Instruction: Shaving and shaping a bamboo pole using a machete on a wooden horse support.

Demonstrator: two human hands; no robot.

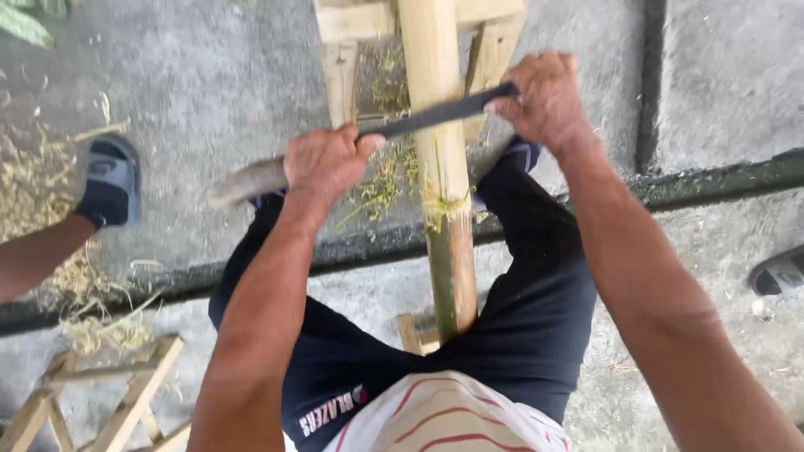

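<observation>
Two hands grip one long knife [435,113] that lies crosswise on a bamboo pole [437,100]. The left hand [325,163] is closed around the handle [247,180], a pale, rounded grip that sticks out to the left past the fist. The right hand [544,99] is closed over the far end of the dark blade, fingers curled on top of it. The blade runs slightly uphill from left to right and touches the pole on its upper face.

The pole runs away from the person, between the knees. Its far part is pale and stripped, while the near part, below a ragged collar of curled fibres [442,208], keeps its green skin [444,285]. The near end sits close to the person's lap, beside a small wooden block [410,333]. The far part rests on a wooden frame [352,33] at the top of the view, with yellow-green shavings [385,176] hanging below the blade.

The person wears dark shorts [536,276] and a striped shirt [444,418]. Underfoot is a grey concrete floor [209,84] crossed by a dark groove. At left, another person's foot in a dark sandal [109,184] stands near a heap of straw-coloured shavings [33,192]. A second wooden frame [100,402] lies at lower left, and another sandal [779,272] shows at the right edge.
</observation>
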